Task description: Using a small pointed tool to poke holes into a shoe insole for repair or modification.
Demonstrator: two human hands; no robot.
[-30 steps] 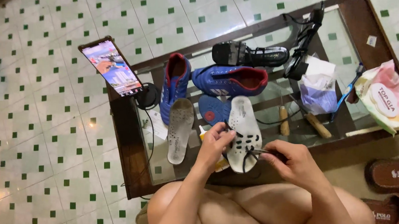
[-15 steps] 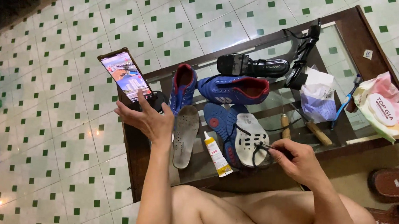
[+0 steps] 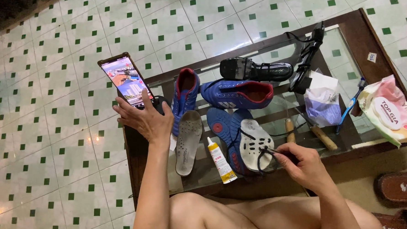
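glass table (image 3: 349, 134), green-dotted tile floor (image 3: 53, 99)

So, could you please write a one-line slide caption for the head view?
Left hand touches the propped smartphone while right hand holds a thin tool at a white perforated insole on the glass table.

Glass-topped table (image 3: 353, 31) carries blue shoes (image 3: 237, 94), insole (image 3: 188, 141), glue tube (image 3: 220, 160).

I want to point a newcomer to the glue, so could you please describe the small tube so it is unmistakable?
Start at the glass-topped wooden table and go to its near edge, between the person's two arms. There the glue tube lies flat between a grey insole on its left and a white cleated sole on its right. It is the only slim white tube with yellow ends.
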